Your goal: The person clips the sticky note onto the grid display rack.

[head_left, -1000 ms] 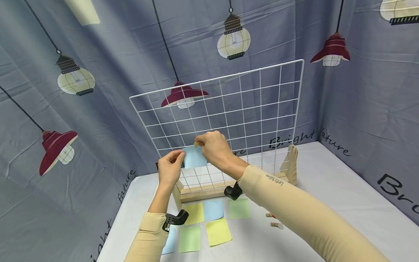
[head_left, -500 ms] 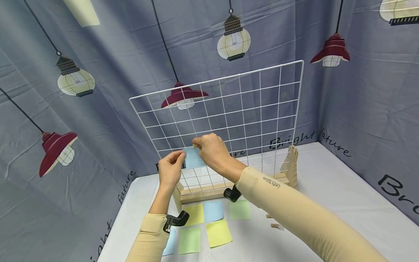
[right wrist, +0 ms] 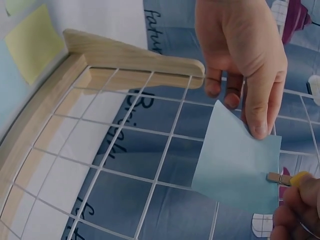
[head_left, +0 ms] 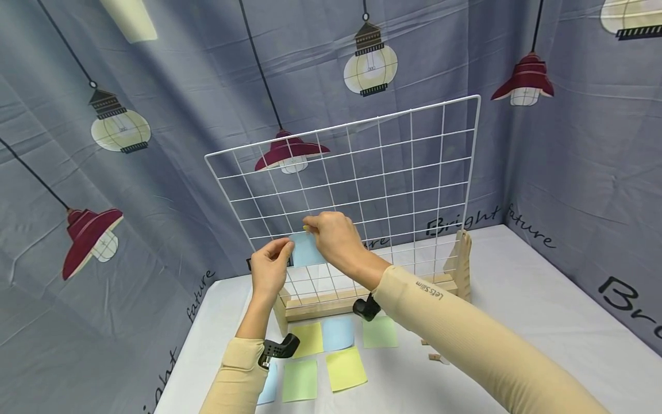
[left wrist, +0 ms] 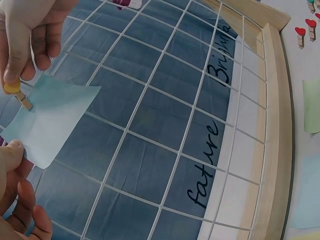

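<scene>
A light blue paper square (head_left: 306, 249) lies against the white wire grid (head_left: 385, 201), low on its left side. My left hand (head_left: 269, 265) pinches the paper's left edge between thumb and fingers. At the top edge, my right hand (head_left: 338, 241) pinches the yellow end of a small wooden clothespin (right wrist: 280, 178). The pin's wooden jaws overlap the paper's edge in both wrist views. In the head view the right hand hides the paper's right part and most of the pin.
The grid stands in a wooden base (head_left: 331, 303) on a white-covered table. In front lie several paper squares, among them a yellow sheet (head_left: 345, 369) and a green sheet (head_left: 300, 379). Heart-topped clothespins (left wrist: 301, 40) lie to the right. A patterned curtain (head_left: 170, 190) hangs behind.
My right hand has shifted slightly left and down with the clothespin, now covering more of the blue paper. The left hand has stayed nearly still.
</scene>
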`<action>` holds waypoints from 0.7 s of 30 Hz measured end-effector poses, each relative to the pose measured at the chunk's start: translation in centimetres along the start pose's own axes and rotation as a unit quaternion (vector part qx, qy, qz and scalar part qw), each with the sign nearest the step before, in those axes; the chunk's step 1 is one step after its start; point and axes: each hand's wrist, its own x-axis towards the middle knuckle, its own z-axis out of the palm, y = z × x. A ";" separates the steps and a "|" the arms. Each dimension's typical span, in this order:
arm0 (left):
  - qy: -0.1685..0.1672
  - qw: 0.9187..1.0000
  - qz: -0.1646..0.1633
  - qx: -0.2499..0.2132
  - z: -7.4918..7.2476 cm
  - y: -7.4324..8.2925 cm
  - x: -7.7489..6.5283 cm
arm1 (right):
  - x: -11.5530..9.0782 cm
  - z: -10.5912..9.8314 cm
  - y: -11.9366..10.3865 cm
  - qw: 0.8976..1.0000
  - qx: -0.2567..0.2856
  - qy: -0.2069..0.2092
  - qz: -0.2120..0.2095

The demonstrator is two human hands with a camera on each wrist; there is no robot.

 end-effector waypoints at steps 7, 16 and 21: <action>0.006 1.000 0.006 -0.001 0.1 0.1 0.0 | 0.2 0.0 0.1 0.999 -0.022 -0.001 0.032; 0.009 1.000 0.015 0.006 0.1 0.3 0.0 | 0.0 0.2 0.2 1.000 -0.017 0.001 0.026; 0.012 1.000 0.018 0.008 0.2 0.2 0.0 | -0.2 0.2 0.4 1.000 -0.008 0.018 0.005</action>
